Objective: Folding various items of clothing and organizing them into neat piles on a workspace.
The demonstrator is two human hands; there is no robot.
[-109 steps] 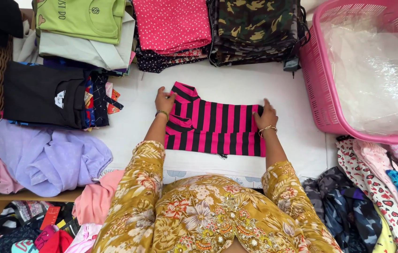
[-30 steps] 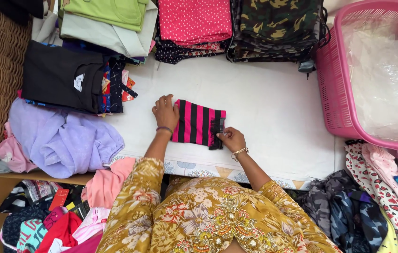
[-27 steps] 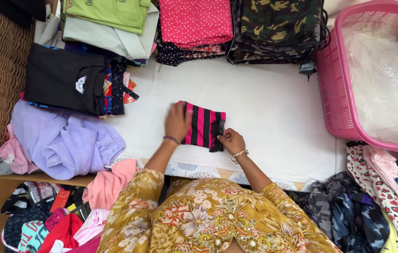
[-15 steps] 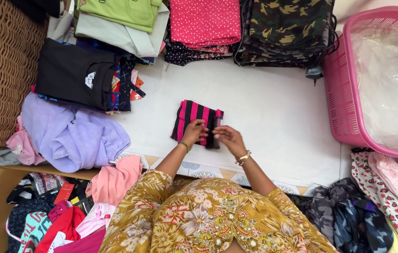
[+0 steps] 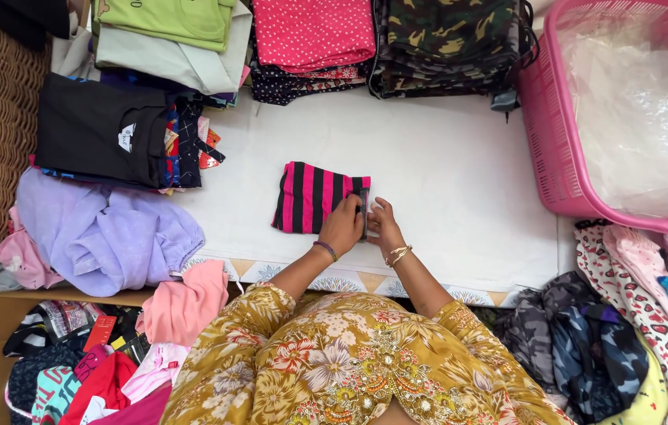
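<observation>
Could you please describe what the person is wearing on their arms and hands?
Both arms have elbow-length mustard-yellow sleeves with a floral print. The left hand has a thin dark bracelet at the wrist; the right hand has gold bangles. No gloves.

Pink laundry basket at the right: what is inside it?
The pink laundry basket holds crumpled clear plastic sheeting that fills most of the opening. Anything beneath the plastic, including the basket floor, is covered and cannot be seen.
</observation>
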